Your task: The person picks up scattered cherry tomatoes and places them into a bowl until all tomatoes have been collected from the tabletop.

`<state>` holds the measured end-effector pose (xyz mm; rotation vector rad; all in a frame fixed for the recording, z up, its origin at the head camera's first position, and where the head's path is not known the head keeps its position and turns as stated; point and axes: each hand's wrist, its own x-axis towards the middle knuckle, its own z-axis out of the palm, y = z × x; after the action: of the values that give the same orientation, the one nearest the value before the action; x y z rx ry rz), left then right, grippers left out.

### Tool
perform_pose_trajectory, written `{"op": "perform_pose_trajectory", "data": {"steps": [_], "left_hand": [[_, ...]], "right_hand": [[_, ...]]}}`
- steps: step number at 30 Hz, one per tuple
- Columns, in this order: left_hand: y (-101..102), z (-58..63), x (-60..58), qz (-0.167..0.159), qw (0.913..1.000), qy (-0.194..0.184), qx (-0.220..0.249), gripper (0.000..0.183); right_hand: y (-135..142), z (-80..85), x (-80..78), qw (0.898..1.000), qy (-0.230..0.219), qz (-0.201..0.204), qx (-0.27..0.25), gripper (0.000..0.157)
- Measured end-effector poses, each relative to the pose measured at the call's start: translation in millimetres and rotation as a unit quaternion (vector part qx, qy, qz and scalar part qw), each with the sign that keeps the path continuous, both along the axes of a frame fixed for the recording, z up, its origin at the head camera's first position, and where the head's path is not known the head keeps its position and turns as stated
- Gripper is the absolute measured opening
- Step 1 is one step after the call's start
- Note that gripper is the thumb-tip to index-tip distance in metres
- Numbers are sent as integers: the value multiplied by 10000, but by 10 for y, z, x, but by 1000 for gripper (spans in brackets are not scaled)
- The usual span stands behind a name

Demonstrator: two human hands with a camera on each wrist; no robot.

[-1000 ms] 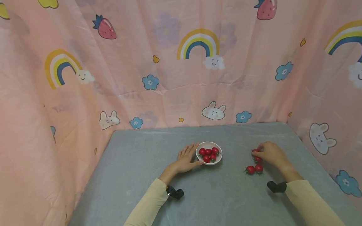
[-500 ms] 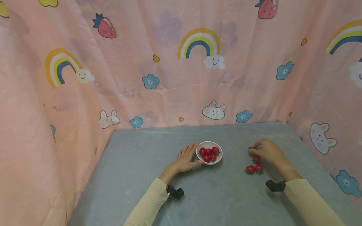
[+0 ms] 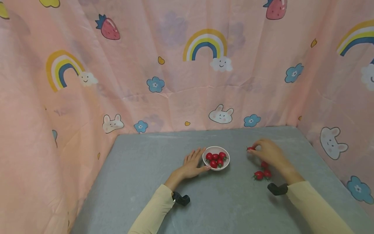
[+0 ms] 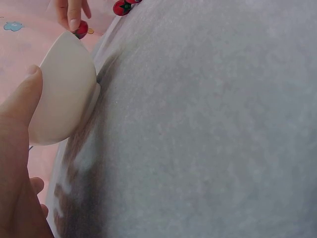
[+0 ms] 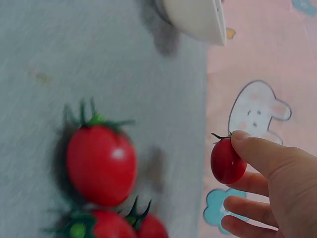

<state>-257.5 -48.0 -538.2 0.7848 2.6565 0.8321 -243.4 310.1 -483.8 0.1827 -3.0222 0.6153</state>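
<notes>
A white bowl (image 3: pixel 216 150) holds several red cherry tomatoes (image 3: pixel 213 164). My left hand (image 3: pixel 191 165) touches its left side with fingers spread and fairly straight; in the left wrist view the thumb (image 4: pixel 25 96) lies along the outer wall. Between thumb and fingertips, my right hand (image 3: pixel 270 154) pinches one cherry tomato (image 5: pixel 228 161) by its stem end, raised above the table right of the bowl. Below that hand, 3 more tomatoes (image 3: pixel 258 175) with green stems lie close together on the table.
The grey table (image 3: pixel 140 182) carries the bowl and loose tomatoes. A pink patterned curtain (image 3: pixel 187 104) hangs along its back and sides. Each wrist wears a black camera mount (image 3: pixel 181 199).
My right hand has lifted one tomato from the loose group and carried it left and upward, toward the bowl. The left hand and the bowl have stayed put.
</notes>
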Motion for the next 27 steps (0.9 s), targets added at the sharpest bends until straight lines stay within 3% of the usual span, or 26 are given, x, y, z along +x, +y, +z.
{"op": "perform_pose_trajectory", "data": {"steps": [9,27], "left_hand": [[3,30,0,-28,10000,-37,79,85],[-1,30,11,-20,10000,-54,6,85]], "right_hand": [[-242,146,-33,9998,61,166,106,40],[-704,225,-109,9963,534,643,173,32]]}}
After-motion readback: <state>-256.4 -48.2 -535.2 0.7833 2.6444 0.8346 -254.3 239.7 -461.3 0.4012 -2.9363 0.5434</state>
